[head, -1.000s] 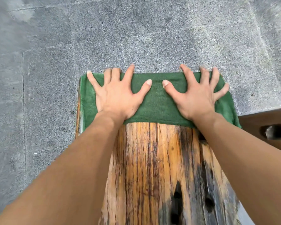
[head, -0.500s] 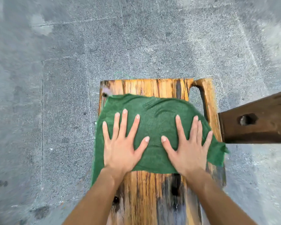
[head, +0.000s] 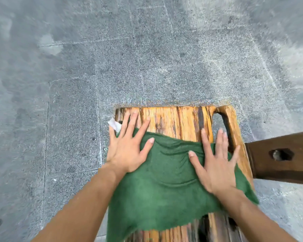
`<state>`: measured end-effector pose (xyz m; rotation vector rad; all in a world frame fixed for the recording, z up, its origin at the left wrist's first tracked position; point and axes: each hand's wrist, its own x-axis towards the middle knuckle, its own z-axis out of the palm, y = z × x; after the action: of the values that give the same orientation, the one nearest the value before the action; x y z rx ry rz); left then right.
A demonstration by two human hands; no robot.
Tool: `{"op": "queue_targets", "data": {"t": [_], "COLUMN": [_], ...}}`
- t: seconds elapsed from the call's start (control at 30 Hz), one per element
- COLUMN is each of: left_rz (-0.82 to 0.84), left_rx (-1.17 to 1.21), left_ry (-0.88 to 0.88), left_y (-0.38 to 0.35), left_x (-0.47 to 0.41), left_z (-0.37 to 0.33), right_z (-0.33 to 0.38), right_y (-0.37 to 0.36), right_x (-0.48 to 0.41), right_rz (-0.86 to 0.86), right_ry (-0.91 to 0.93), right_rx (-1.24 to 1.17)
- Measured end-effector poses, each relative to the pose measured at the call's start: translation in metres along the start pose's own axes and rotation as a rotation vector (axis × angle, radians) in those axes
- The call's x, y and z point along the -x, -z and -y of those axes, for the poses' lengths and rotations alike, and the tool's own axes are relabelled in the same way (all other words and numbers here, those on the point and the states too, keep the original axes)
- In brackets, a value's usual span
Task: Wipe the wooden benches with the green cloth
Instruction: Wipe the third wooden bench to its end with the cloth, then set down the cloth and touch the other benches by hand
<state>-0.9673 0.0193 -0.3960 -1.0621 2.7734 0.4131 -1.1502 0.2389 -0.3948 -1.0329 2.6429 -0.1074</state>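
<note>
A green cloth [head: 166,186] lies spread across the orange-brown wooden bench [head: 173,119], covering its width and hanging a little over both sides. My left hand [head: 128,147] presses flat on the cloth's left part, its fingertips reaching past the cloth onto bare wood. My right hand [head: 215,163] lies flat on the cloth's right part, fingers spread. The bench's far end is bare, with a long slot [head: 220,126] cut near its right edge.
A second, darker wooden bench [head: 287,170] with a round hole juts in from the right, meeting the first bench's side. Grey stone paving [head: 147,58] surrounds both. A small white scrap [head: 114,124] sticks out at the bench's far left corner.
Both hands have dragged the cloth toward me from the bench's far end, baring the wood there. The cloth is bunched and wrinkled between my hands.
</note>
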Motion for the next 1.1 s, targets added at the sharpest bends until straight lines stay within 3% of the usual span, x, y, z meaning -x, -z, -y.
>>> {"op": "queue_targets", "data": {"t": [0.17, 0.23, 0.33, 0.43, 0.5, 0.67, 0.83, 0.97, 1.1], "left_rz": [-0.001, -0.003, -0.067, -0.140, -0.195, -0.338, -0.327, -0.379, -0.268], "left_rx": [0.099, 0.057, -0.148, -0.194, -0.208, -0.258, -0.285, -0.233, -0.035], "left_ry": [0.087, 0.118, -0.021, -0.150, -0.191, -0.304, -0.185, -0.064, 0.136], "left_y": [0.025, 0.037, 0.060, 0.100, 0.136, 0.225, 0.314, 0.411, 0.505], "left_x": [-0.089, -0.123, -0.152, -0.156, -0.155, -0.144, -0.113, -0.065, -0.007], "left_z": [0.024, 0.029, 0.040, 0.073, 0.112, 0.205, 0.269, 0.319, 0.348], "right_z": [0.026, 0.045, 0.075, 0.089, 0.108, 0.185, 0.274, 0.356, 0.425], "right_y": [0.016, 0.023, 0.044, 0.079, 0.117, 0.213, 0.304, 0.394, 0.466], "right_x": [-0.106, -0.149, -0.189, -0.210, -0.220, -0.241, -0.252, -0.237, -0.205], "right_rz": [-0.130, -0.204, -0.113, -0.022, 0.130, 0.308, 0.334, 0.374, 0.392], "right_ry": [-0.092, -0.071, -0.055, -0.029, 0.105, 0.517, 0.628, 0.581, 0.577], "right_rx": [-0.181, -0.123, -0.053, -0.151, -0.103, 0.019, 0.215, 0.108, -0.047]}}
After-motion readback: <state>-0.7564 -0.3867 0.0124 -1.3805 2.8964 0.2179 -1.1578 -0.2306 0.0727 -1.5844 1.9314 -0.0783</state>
